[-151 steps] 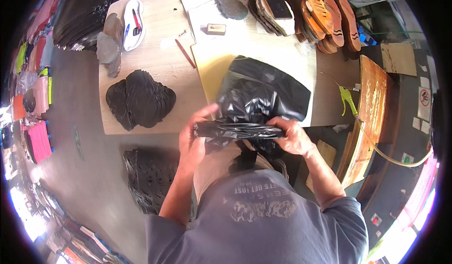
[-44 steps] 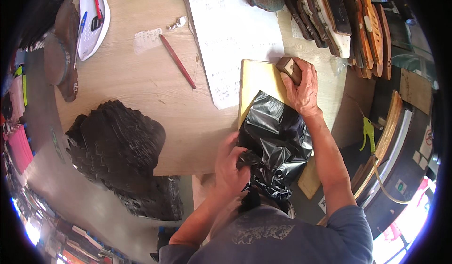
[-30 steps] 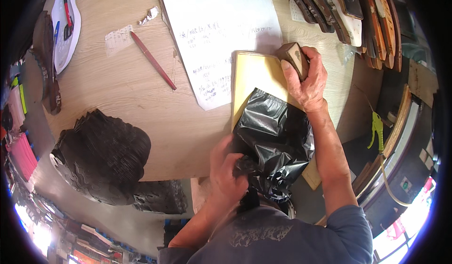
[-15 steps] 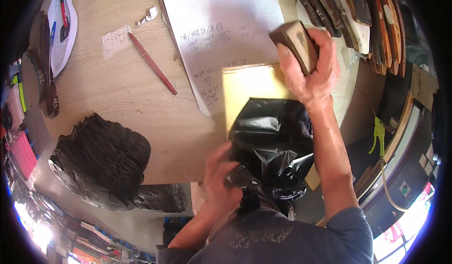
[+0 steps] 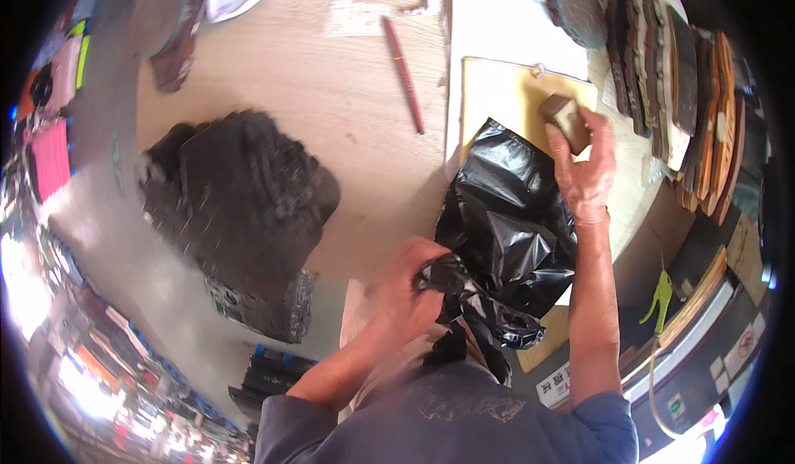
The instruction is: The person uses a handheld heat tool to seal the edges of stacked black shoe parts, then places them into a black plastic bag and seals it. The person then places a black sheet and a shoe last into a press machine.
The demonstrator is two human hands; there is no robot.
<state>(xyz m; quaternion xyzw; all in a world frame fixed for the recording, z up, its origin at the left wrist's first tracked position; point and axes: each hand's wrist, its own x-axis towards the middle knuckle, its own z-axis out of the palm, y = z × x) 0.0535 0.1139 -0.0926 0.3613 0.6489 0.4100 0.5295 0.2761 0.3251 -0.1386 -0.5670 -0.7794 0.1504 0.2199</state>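
My right hand [image 5: 586, 166] grips a small brown block [image 5: 566, 123] with a tan face between thumb and fingers. The block is over the yellow board [image 5: 501, 83], close to its right side; I cannot tell whether it touches. A crumpled black plastic bag [image 5: 509, 216] covers the lower part of that board. Its gathered near end is in my left hand [image 5: 410, 290], whose fingers close round the plastic. Motion blurs this hand a little.
Left on the table is a stack of black ridged rubber soles [image 5: 240, 191]. A red pen [image 5: 403, 75] and a torn paper slip [image 5: 356, 19] lie farther back. Several upright sole-shaped pieces [image 5: 662, 67] line the right. A green air gun [image 5: 658, 300] hangs at the lower right.
The brown block has come down in my right hand, nearer the yellow board. My left hand has closed on the bag's gathered end. My view has shifted left, and the bag sits more slantwise.
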